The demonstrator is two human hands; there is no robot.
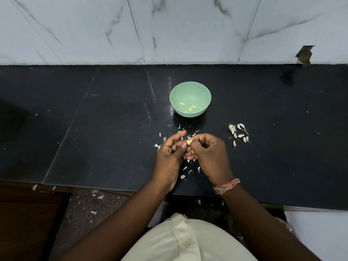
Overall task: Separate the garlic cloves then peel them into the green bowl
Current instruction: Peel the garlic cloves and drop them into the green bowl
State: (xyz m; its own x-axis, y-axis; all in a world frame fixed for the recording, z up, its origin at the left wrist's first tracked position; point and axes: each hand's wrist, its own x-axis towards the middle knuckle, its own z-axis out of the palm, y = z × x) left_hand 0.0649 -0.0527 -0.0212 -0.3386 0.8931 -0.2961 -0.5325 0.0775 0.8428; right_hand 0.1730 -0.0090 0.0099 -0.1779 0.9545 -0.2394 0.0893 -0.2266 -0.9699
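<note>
A pale green bowl (190, 91) stands on the black counter (94, 129) and holds several peeled yellowish cloves (190, 109). Just in front of the bowl, my left hand (170, 153) and my right hand (211, 155) meet over the counter. Both pinch one garlic clove (188, 142) between their fingertips; its yellow flesh shows. To the right lies a small cluster of several unpeeled white cloves (238, 133) with thin stems.
White skin flakes (185, 171) are scattered on the counter around and under my hands, and some lie on the floor (98, 198) below the counter's front edge. A marble-tiled wall (169, 29) rises behind the counter.
</note>
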